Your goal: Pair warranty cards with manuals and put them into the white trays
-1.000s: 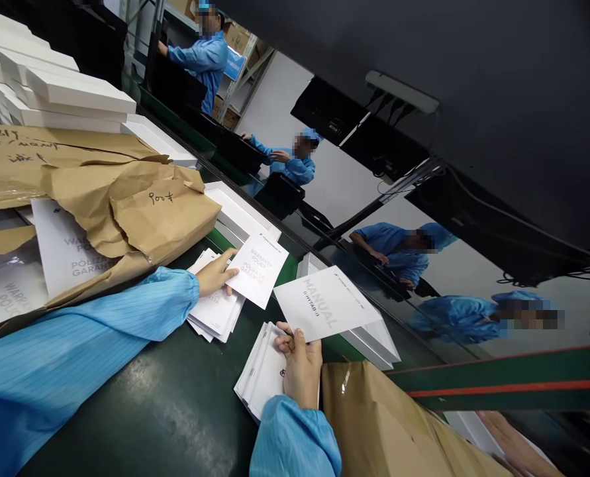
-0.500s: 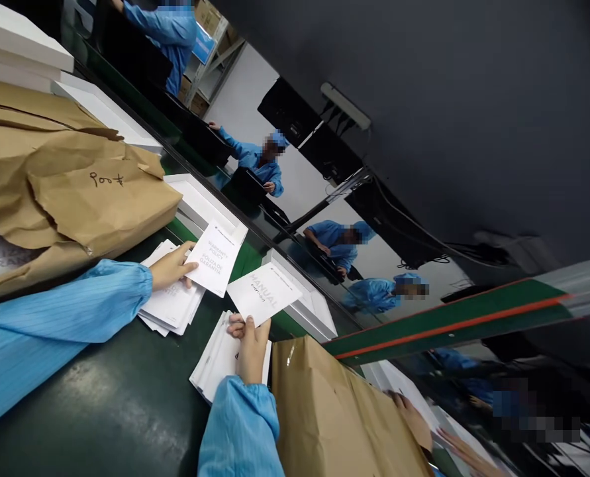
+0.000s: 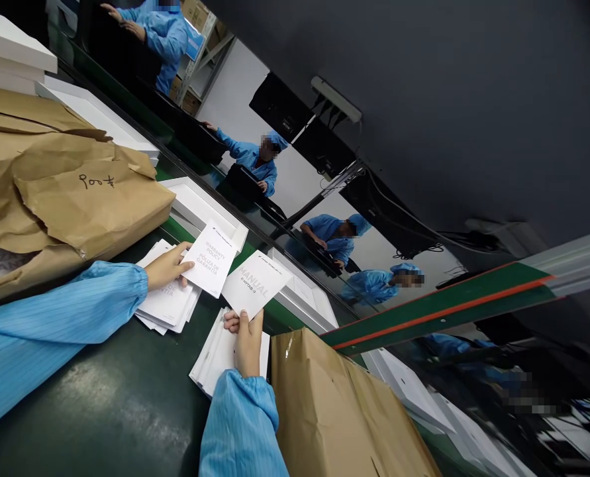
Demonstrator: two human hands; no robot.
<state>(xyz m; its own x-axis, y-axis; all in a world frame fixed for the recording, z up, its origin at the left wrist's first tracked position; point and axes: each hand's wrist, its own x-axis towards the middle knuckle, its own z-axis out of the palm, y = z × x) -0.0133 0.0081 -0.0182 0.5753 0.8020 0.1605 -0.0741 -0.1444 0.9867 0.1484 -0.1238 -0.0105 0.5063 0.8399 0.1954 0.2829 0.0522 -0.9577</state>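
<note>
Left hand [image 3: 168,266] pinching a white printed warranty-policy card [image 3: 210,258] by its near corner, lifted just clear of the fanned pile of white warranty cards [image 3: 168,303] beneath; right hand [image 3: 246,339] gripping a white booklet printed "MANUAL" [image 3: 255,283] by its lower edge, raised above the loose stack of white manual booklets [image 3: 220,354] on the dark green work surface [image 3: 126,404]; card and booklet held close, edges near but apparently not yet touching.

Judged from this: one of each paper picked, so the picking looks done for this pair; bringing together and placing still open; plenty left in both piles. Open shallow white cardboard box [image 3: 202,211] just beyond the card, at the edge of the green strip; contents not visible; more white boxes further along, toward the right.

Crumpled brown kraft paper wrapper with handwritten marks [image 3: 76,192] on the left, partly covering more printed sheets; second brown paper-wrapped bundle [image 3: 334,404] just beside the right sleeve.

Hard to make out: small print on both papers beyond the headings; depth of either pile; lower right of the view blurred and dark; stacked white boxes at top left cut off by the frame; several people in blue coats across the line, hands on dark panels, details unclear; far boxes partly hidden behind the right bundle.
</note>
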